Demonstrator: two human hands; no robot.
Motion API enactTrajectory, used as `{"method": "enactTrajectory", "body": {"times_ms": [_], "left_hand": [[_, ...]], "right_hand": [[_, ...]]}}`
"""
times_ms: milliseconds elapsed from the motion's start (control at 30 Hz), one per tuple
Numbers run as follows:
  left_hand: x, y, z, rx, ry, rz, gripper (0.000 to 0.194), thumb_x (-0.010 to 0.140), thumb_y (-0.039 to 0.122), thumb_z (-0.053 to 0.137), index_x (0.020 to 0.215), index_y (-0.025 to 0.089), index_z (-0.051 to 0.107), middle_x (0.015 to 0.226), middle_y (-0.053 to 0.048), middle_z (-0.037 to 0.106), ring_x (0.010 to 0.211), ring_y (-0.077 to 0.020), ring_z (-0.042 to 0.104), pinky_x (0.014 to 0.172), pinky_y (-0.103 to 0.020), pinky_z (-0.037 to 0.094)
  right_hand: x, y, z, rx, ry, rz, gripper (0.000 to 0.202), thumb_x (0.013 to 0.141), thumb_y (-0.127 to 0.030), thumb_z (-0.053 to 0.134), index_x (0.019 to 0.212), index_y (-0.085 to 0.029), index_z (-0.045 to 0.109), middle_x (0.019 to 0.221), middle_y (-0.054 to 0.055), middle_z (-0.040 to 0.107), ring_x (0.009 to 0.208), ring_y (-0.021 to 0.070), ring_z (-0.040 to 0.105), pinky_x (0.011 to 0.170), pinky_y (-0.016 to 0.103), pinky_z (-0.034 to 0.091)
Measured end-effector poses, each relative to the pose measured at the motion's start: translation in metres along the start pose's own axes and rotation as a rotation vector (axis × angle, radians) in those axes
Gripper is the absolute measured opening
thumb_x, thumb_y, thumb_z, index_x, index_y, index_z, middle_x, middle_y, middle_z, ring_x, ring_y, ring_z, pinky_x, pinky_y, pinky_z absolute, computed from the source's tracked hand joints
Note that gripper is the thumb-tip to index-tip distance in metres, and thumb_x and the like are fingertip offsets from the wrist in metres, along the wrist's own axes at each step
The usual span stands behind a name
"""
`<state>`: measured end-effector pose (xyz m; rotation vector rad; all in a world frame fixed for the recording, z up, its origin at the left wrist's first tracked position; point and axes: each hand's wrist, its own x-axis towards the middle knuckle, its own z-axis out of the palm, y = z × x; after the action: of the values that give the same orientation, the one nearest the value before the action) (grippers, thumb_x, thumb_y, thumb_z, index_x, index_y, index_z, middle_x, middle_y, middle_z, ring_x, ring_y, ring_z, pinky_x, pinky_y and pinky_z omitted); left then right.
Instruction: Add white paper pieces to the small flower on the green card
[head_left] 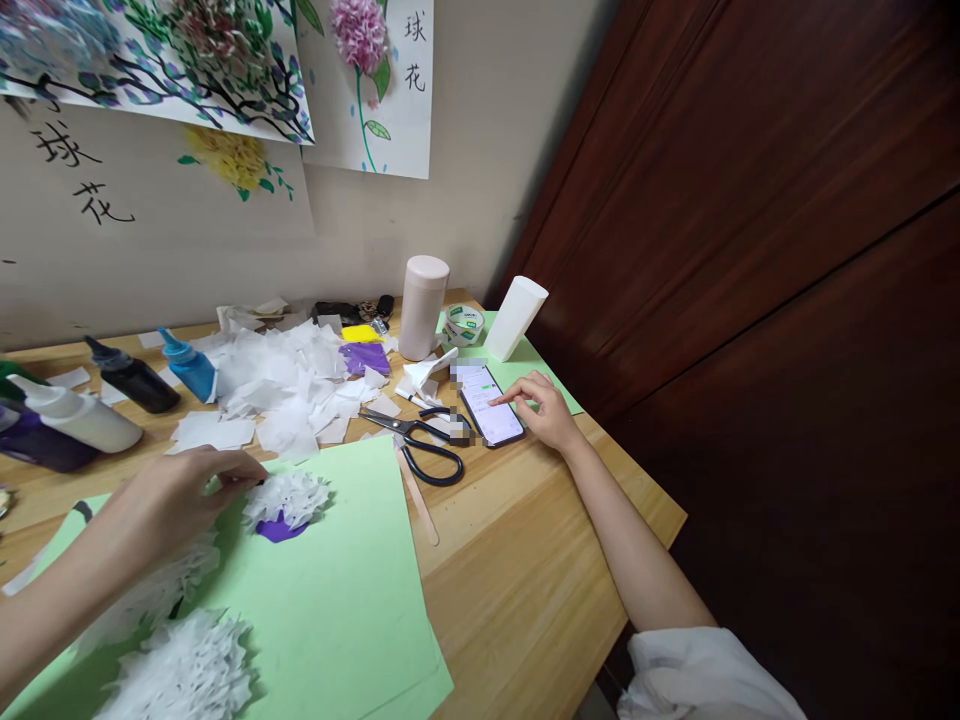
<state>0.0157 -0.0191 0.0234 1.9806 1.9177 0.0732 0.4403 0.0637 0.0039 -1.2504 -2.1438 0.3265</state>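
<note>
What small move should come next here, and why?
Probably lift the right hand from the phone and bring it to the white flower over the purple patch: the right hand is pointing at the phone, so only the left hand is at that flower's edge.

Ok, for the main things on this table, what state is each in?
phone, screen lit
scissors, lying unheld
white flowers, ruffled open
green paper, spread flat
white paper pieces, loosely heaped
pink container, standing upright
black bottle, nozzle fitted
blue bottle, nozzle fitted
white bottle, nozzle fitted
wooden stick, lying flat
</note>
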Motion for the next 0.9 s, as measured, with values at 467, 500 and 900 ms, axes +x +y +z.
{"method": "enactTrajectory", "body": {"times_ms": [467,500,900], "left_hand": [[-0.0015,0.0019,-0.0012,0.001,-0.013,-0.017,0.038,0.066,0.05,0.041,0.081,0.027,0.066,0.089,-0.001,0.071,0.083,-0.0226,0.062,0.073,-0.03,0.046],[-0.0014,0.0023,-0.0012,-0.001,-0.009,-0.019,0.038,0.065,0.05,0.041,0.081,0.027,0.067,0.088,-0.001,0.071,0.082,-0.0226,0.062,0.072,-0.03,0.046],[0.0002,-0.0004,-0.0003,-0.013,0.009,-0.023,0.037,0.064,0.051,0.042,0.079,0.028,0.067,0.085,-0.001,0.071,0.079,-0.022,0.062,0.07,-0.03,0.045]], "right_hand": [[-0.0007,0.0018,0.0021,-0.018,-0.008,-0.008,0.031,0.08,-0.013,0.044,0.089,-0.025,0.071,0.073,0.004,0.054,0.076,0.0199,0.05,0.077,0.036,0.039],[-0.0005,0.002,0.002,-0.018,0.009,-0.005,0.031,0.08,-0.013,0.044,0.089,-0.025,0.07,0.074,0.004,0.054,0.077,0.02,0.05,0.077,0.036,0.039],[0.0018,0.004,0.0087,-0.029,-0.044,-0.08,0.031,0.083,-0.011,0.043,0.1,-0.024,0.066,0.087,0.004,0.06,0.089,0.0205,0.051,0.081,0.036,0.036]]}}
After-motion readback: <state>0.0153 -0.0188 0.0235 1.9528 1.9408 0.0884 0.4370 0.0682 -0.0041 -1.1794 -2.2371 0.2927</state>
